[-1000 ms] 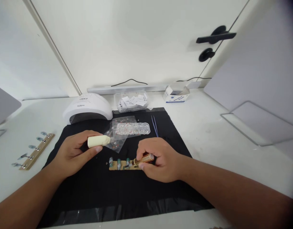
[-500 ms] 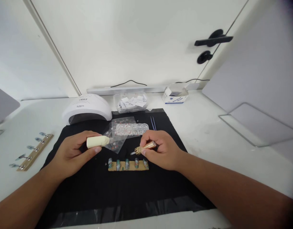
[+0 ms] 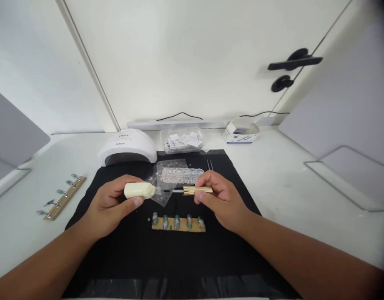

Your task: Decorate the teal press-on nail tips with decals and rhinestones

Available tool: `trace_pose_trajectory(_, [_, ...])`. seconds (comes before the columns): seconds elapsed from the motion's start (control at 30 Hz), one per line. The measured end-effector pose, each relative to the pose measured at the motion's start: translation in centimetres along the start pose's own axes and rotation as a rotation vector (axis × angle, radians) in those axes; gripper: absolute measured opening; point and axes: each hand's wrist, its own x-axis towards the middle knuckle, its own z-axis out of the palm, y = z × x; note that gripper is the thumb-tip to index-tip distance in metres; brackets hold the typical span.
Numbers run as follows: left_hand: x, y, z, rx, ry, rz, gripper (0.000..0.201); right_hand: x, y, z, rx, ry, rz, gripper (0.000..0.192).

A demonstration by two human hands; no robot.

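Note:
My left hand (image 3: 113, 204) is closed around a cream nail polish bottle (image 3: 138, 190), tilted on its side with its open neck facing right. Between the fingertips of my right hand (image 3: 218, 198) is the gold brush cap (image 3: 196, 191), lying level. Its thin brush points left at the bottle's neck; whether the tip is inside the neck I cannot tell. Below both hands, a tan strip (image 3: 185, 225) bearing several green patterned nail tips (image 3: 177, 221) rests on the black mat (image 3: 179, 258).
Behind my hands lie a rhinestone case (image 3: 182, 176), clear sticker sheets (image 3: 162, 198) and purple tweezers (image 3: 209, 165). A white nail lamp (image 3: 127, 143), a tub of white packets (image 3: 182, 141) and an alcohol pad box (image 3: 241, 133) stand farther back. Another nail-tip stand (image 3: 65, 200) is at left.
The brush has swung up from near the nail tips to level, pointing at the bottle's neck. Bottle and cap now line up. The whole view has shifted slightly.

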Motion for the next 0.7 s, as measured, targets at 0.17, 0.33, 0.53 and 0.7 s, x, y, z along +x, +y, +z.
trace_pose_trajectory(0.17, [0.0,0.0,-0.1,0.034,-0.036,-0.010,0.017,0.0,0.0,0.0,0.036,-0.004,-0.009,0.011])
trace_pose_trajectory(0.33, [0.0,0.0,0.1,0.048,-0.076,0.002,0.016,0.0,0.2,0.1,0.020,-0.018,-0.028,0.010])
trace_pose_trajectory(0.53, [0.2,0.5,0.6,0.100,-0.107,0.036,0.017,0.0,-0.3,0.5,-0.083,-0.087,-0.054,0.007])
trace_pose_trajectory(0.7, [0.3,0.8,1.1,0.183,-0.161,0.056,0.020,0.2,-1.2,1.0,-0.180,-0.178,-0.051,0.009])
